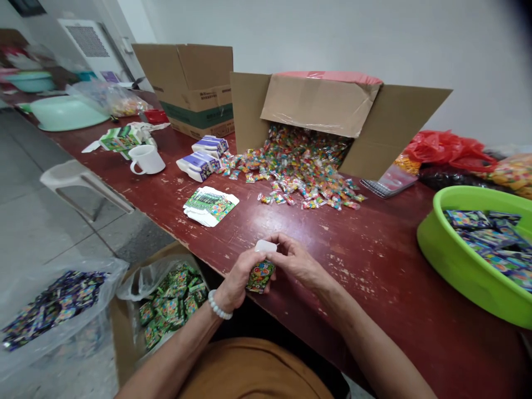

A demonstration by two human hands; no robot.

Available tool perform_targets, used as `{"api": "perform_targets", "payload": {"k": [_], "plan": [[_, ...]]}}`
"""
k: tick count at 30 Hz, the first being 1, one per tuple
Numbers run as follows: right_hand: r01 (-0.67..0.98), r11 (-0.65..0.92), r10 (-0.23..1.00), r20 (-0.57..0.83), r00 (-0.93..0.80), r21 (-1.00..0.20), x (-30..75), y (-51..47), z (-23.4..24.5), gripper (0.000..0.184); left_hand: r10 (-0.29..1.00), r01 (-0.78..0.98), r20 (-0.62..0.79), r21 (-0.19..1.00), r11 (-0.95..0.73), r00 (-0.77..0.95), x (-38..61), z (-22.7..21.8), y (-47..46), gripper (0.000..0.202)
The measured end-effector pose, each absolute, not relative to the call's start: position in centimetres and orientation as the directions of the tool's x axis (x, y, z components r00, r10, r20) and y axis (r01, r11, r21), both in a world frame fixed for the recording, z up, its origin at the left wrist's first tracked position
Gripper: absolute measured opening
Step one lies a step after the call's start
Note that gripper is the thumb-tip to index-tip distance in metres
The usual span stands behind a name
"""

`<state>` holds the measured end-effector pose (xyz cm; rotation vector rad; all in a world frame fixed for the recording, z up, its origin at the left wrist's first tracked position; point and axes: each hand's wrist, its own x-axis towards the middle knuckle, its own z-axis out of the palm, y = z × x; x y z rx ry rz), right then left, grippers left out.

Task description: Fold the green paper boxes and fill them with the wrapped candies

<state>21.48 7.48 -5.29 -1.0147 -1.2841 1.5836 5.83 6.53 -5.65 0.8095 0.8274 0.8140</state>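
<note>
Though scuffed, red table (374, 260), white wall (332, 33)

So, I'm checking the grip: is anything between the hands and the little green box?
Nothing visible does. The left hand wraps the little green box directly, and the right hand pinches the white flap at its top. The candy pile lies farther back on the table, apart from both.

Left grip (240, 281) covers most of the little box (261, 276), and the print on it is way too small to read. Green basin (453, 266) runs off the right edge, plastic bag (37, 277) off the left. Tipped carton (316, 105) hides how deep the candy pile (303, 172) goes. Far-left clutter (16, 61) is just blur.
</note>
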Motion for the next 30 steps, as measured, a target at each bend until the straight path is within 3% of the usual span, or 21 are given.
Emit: {"api": "perform_targets", "payload": {"k": [2,4,6,8,14,19,21,25,27,30], "plan": [[-0.085,-0.047,0.963,-0.023,-0.269,-0.995,21.2,7.3,-5.2,0.029,0.835,-0.316,-0.314,0.819,0.479,0.452,5.8,-5.6,6.6,0.036],[0.009,0.125,0.971,0.120,-0.208,-0.992,21.2,7.2,-4.9,0.024,0.768,-0.366,-0.340,0.728,0.580,0.542,5.7,-5.4,6.8,0.044],[0.149,0.321,0.933,0.285,-0.221,-0.935,21.3,7.2,-4.6,0.020,0.689,-0.388,-0.357,0.624,0.678,0.630,5.4,-5.1,7.1,0.054],[0.219,0.413,0.896,0.353,-0.269,-0.884,21.3,7.1,-4.4,0.019,0.673,-0.410,-0.360,0.579,0.704,0.646,5.2,-4.8,7.2,0.056],[0.003,0.036,0.973,0.035,-0.227,-0.999,20.6,6.9,-5.2,0.018,0.802,-0.460,-0.329,0.684,0.566,0.498,5.7,-4.7,6.9,0.048],[-0.171,-0.082,0.960,-0.032,-0.280,-0.982,20.8,7.1,-5.5,0.023,0.829,-0.404,-0.308,0.760,0.510,0.467,6.1,-4.8,6.5,0.054],[-0.147,-0.040,0.959,0.004,-0.284,-0.988,21.0,7.1,-5.3,0.022,0.828,-0.417,-0.328,0.743,0.524,0.456,6.0,-4.6,6.6,0.048],[0.135,0.367,0.903,0.318,-0.290,-0.920,21.1,6.9,-4.6,0.019,0.789,-0.514,-0.417,0.601,0.612,0.452,5.7,-3.9,7.2,0.023],[0.279,0.517,0.838,0.412,-0.358,-0.809,21.0,6.7,-4.6,0.037,0.759,-0.549,-0.446,0.525,0.651,0.474,5.5,-3.9,7.5,0.017],[0.472,0.590,0.801,0.405,-0.440,-0.655,20.5,6.3,-5.0,0.083,0.754,-0.605,-0.480,0.458,0.652,0.449,5.5,-4.0,7.9,0.021]]}}
